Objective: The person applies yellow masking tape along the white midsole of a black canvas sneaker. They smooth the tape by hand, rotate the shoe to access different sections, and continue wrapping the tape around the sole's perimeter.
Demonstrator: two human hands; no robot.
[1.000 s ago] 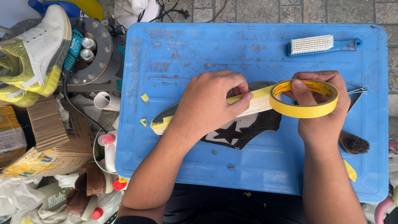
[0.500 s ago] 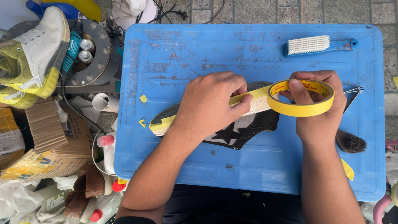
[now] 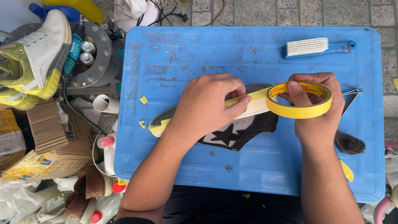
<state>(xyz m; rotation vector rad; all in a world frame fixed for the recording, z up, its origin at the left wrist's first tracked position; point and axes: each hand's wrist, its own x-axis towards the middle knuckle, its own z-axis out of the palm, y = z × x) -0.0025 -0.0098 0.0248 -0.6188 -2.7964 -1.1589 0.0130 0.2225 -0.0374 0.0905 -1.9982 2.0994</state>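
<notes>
A black sneaker [image 3: 236,132] with a white star lies on its side on the blue plastic board [image 3: 248,58]. Yellow tape runs along its sole edge, from the toe [image 3: 159,124] toward the heel. My left hand [image 3: 209,103] presses down on the sneaker's sole, thumb and fingers pinching the taped edge. My right hand [image 3: 317,114] holds a yellow masking tape roll [image 3: 299,99] just right of the left hand, with the thumb through its hole. A strip of tape stretches from the roll to the sole.
A white-bristled brush with a blue handle [image 3: 317,46] lies at the board's far right. A dark brush [image 3: 350,144] and a metal tool [image 3: 350,97] sit by my right hand. Left of the board are a white and green sneaker [image 3: 35,54], a round metal stand [image 3: 89,54], cardboard and bottles.
Both hands stay on the sneaker and tape roll. The roll has shifted slightly and the left fingers have pressed along the tape; otherwise little differs.
</notes>
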